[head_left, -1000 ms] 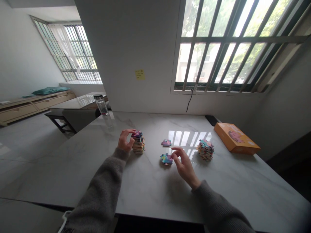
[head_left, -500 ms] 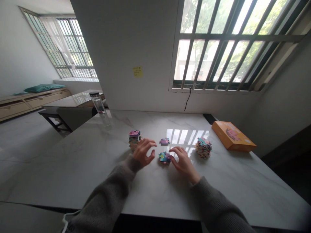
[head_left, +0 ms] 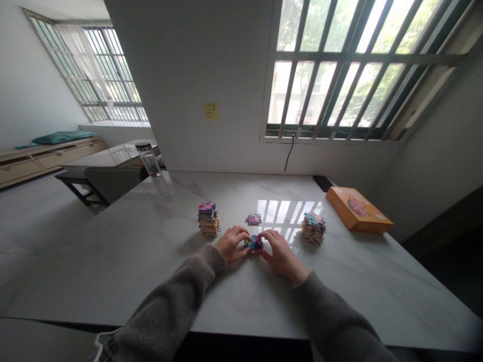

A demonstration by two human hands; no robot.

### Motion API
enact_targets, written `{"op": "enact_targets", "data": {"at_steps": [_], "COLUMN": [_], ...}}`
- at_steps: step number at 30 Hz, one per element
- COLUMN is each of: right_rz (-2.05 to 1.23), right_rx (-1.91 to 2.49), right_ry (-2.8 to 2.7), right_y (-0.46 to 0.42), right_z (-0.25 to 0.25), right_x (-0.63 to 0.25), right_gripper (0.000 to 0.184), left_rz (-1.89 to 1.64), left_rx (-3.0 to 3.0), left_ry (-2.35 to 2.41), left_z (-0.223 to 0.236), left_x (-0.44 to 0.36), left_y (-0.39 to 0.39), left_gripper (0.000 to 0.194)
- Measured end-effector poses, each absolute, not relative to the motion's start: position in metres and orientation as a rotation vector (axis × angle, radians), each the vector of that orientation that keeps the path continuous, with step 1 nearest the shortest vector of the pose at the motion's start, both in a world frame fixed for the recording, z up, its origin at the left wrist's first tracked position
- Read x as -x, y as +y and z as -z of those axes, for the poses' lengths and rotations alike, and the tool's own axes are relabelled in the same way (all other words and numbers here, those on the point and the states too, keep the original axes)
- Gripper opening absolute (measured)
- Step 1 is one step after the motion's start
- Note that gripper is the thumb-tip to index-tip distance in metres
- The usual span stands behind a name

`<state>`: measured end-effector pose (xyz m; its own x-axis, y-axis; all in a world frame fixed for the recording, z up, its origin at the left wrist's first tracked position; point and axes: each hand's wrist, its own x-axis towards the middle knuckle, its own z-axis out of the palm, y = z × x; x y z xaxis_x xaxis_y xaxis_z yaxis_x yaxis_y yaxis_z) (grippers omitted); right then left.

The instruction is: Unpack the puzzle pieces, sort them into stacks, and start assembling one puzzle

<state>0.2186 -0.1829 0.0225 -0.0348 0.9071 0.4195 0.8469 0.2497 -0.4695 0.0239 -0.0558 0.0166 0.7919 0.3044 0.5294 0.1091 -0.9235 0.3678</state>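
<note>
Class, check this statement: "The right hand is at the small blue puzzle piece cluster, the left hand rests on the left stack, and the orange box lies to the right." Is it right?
Not quite. The head view shows the left hand at the blue cluster too, opposite the right hand, not on the left stack. The rest stands.

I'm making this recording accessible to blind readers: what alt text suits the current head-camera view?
A person's left hand and right hand frame a colourful bit of puzzle on a marbled table. A left stack and right stack of pieces flank them; a purplish bit lies beyond, an orange box at right.
</note>
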Motion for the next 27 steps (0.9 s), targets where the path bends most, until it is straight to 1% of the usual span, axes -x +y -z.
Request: {"op": "enact_targets", "data": {"at_steps": [5, 9, 13, 18, 24, 27], "right_rz": [-0.086, -0.082, -0.099, -0.091, -0.103, -0.075], "right_rx": [1.512, 1.434, 1.409, 1.381, 1.321, 1.345], "right_ry": [-1.813, -1.796, -1.787, -1.769, -1.755, -1.680], "right_y": [-0.183, -0.184, -0.185, -0.187, -0.190, -0.191], "right_z": [-0.026, -0.027, -0.029, -0.033, -0.039, -0.041], "right_x": [-0.217, -0.216, -0.216, -0.215, -0.209, -0.209], "right_gripper": [0.039, 0.044, 0.040, 0.039, 0.036, 0.034], "left_rz": [-1.095, -1.148, -1.150, -1.165, -1.183, -1.313], "left_rx": [-2.625, -2.601, -2.589, -2.608, -2.677, -2.753], "left_ry": [0.291, 0.283, 0.265, 0.255, 0.282, 0.387], "left_z": [-0.022, -0.024, -0.026, -0.030, -0.038, -0.049], "left_x": [-0.022, -0.021, -0.020, -0.018, -0.013, 0.001], "left_y": [-0.058, -0.059, -0.060, -0.063, -0.066, -0.054], "left_gripper": [0.019, 0.019, 0.018, 0.029, 0.021, 0.020]}}
